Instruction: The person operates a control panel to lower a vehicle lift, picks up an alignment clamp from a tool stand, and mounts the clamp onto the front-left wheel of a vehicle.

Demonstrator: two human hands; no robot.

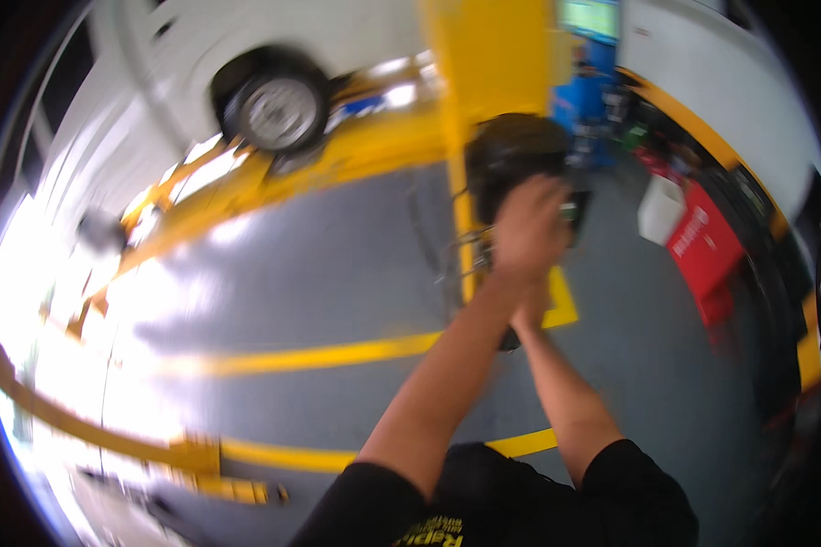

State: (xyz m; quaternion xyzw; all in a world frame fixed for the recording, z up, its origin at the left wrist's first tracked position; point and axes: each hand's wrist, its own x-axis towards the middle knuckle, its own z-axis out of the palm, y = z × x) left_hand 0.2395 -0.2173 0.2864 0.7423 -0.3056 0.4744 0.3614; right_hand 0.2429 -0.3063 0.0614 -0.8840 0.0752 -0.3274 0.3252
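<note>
My left hand (531, 223) reaches forward at right of centre, its back toward me and its fingers blurred by motion. It overlaps the lower edge of a rounded black object (518, 146) in front of a yellow lift post (493, 64); whether they touch, I cannot tell. My right hand (536, 299) lies just below, mostly hidden behind my left hand and wrist. A dark piece (509, 341) shows beneath the hands, too blurred to name. Beside my left fingers is a dark flat shape (579, 217) with a small pale spot. What either hand holds is hidden.
A white vehicle (365, 32) with its wheel (281, 111) stands over a yellow lift platform (365, 146) at far left. Yellow lines (337, 356) cross the grey floor (319, 264). At right are a red box (705, 239), a white container (660, 210) and blue equipment (593, 96).
</note>
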